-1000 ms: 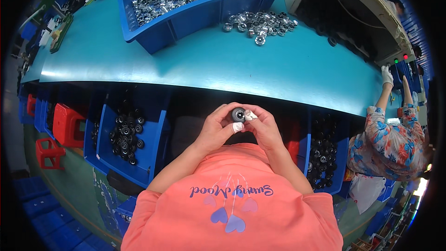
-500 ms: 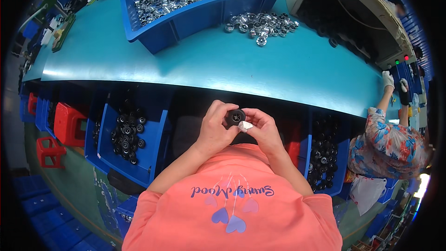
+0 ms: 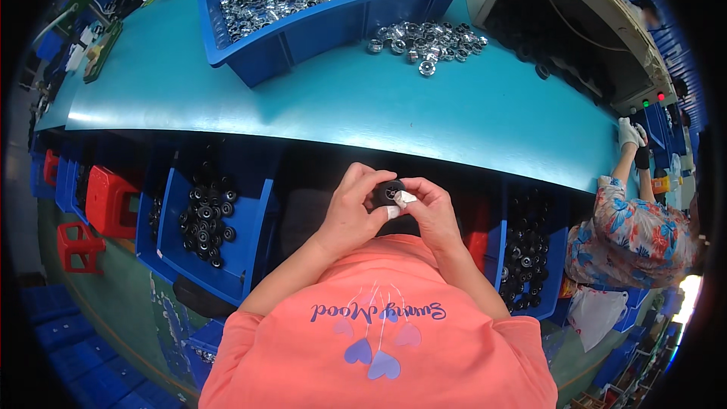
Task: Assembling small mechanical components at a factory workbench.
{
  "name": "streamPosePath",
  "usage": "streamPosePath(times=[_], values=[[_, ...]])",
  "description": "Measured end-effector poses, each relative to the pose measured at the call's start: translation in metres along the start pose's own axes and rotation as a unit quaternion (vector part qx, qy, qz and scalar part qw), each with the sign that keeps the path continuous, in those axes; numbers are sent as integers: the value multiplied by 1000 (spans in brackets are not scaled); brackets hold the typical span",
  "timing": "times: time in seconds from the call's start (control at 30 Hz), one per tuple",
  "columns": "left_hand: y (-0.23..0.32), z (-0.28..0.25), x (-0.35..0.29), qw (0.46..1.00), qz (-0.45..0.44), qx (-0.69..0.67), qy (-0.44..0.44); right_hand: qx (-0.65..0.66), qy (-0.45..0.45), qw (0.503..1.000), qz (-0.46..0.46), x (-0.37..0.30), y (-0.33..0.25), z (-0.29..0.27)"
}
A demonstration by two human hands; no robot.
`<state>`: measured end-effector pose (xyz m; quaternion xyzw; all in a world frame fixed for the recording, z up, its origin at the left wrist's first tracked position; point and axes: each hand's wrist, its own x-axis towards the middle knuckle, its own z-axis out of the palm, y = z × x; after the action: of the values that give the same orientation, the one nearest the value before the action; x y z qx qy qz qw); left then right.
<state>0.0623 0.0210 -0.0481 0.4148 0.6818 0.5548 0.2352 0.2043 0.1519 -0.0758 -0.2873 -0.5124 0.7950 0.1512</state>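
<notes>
A small black wheel with a spoked centre is held in front of my chest, just off the near edge of the teal table. My left hand grips it from the left, fingers curled behind its rim. My right hand closes on it from the right, with the thumb on its lower side. White wrapping covers both thumb tips and hides part of the wheel's face.
A blue bin of clear and black wheel parts stands on the table, with a loose pile beside it. Bins of black wheels sit left and right below the edge. A co-worker is at right, near a machine opening.
The wheel has turned and tilted slightly between my fingers, and my left thumb's white wrapping now shows. At right, the co-worker's gloved hands have come together.
</notes>
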Motion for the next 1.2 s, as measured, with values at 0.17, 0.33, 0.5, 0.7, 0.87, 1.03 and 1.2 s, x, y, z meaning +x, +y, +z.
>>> streamPosePath(times=[0.17,0.33,0.5,0.7,0.87,1.03,1.2], values=[[-13,2,-1,953,-153,-258,-49,-48,11,998,-48,-4,-9,5],[-19,6,-5,956,-144,-256,-26,-58,9,996,-63,-6,-8,11],[-19,5,-7,945,-215,-246,-34,-224,7,964,-146,-11,-14,14],[-12,13,-1,904,-236,-354,25,-41,6,998,-38,-6,-14,14],[-16,6,-1,911,-243,-333,-22,-150,-15,984,-91,-9,-19,16],[-20,9,-3,930,-217,-295,-17,-96,-37,992,-72,-9,-16,14],[-16,8,-7,931,-181,-318,-7,46,-38,998,-1,-3,-20,8]])
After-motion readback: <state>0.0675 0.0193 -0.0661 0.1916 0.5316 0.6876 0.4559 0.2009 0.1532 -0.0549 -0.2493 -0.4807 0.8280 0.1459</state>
